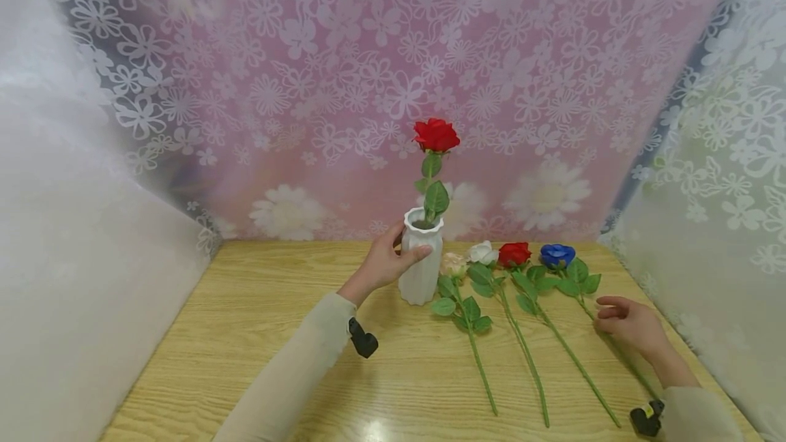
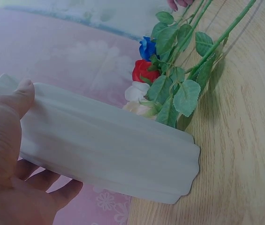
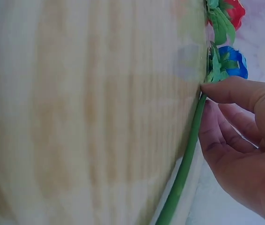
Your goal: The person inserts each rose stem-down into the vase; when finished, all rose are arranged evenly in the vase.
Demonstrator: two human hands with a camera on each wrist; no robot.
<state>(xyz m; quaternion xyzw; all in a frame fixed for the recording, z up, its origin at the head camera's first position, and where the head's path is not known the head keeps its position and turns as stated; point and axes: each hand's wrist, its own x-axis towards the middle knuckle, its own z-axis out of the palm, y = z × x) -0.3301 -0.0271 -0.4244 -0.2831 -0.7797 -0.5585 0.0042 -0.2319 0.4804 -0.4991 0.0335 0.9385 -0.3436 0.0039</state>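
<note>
My left hand (image 1: 391, 259) grips a white fluted vase (image 1: 420, 271), thumb across its front and fingers behind. The vase stands upright on the table, and a single red rose (image 1: 436, 136) rises from its mouth. In the left wrist view the vase (image 2: 104, 140) appears sideways. On the right, my right hand (image 1: 635, 326) is at the stem of a blue rose (image 1: 557, 256) lying flat. The right wrist view shows thumb and fingertips pinching that green stem (image 3: 181, 173) close to the tabletop.
Left of the blue rose lie another red rose (image 1: 514, 254), a white rose (image 1: 483, 252) and a cream rose (image 1: 454, 264), their stems pointing toward me. The wooden table (image 1: 245, 333) meets a floral pink backdrop (image 1: 344, 87) behind and pale curtains at both sides.
</note>
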